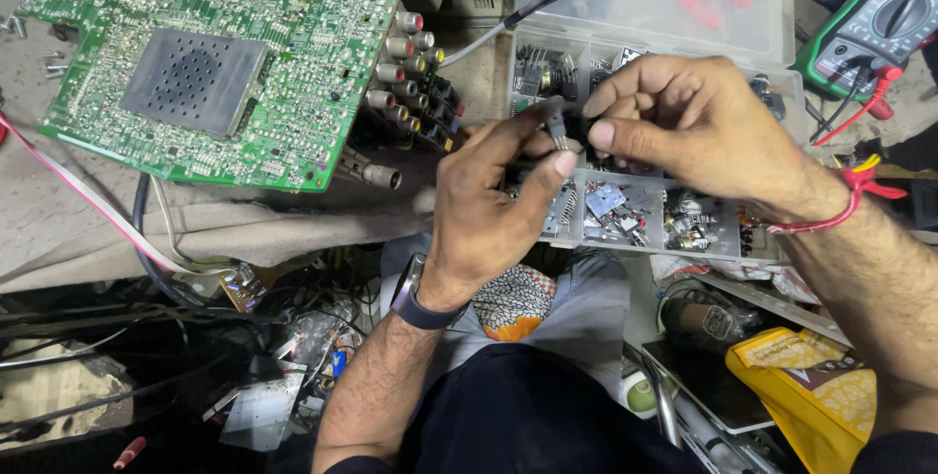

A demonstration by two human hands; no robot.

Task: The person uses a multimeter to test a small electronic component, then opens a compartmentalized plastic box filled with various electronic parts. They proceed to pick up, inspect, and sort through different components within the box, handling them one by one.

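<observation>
A small electronic part (557,129) is pinched between two hands above an open parts box (684,244).

The part, dark with thin metal legs, is gripped between thumb and forefinger of the left hand (489,205), legs turned downward, apparently so that it can be looked over; the right hand (684,122) is closed on its far side, fingertips together, seemingly to steady it. The clear box is kept directly beneath, its compartments of small parts within reach, and a green circuit board (215,64) lies flat on the cloth to the left, connectors facing the hands. The part's markings are too small to make out, most of its body is covered by the fingers, and several compartments are hidden behind the hands. A multimeter (879,20) is cut off at the upper right corner.
</observation>
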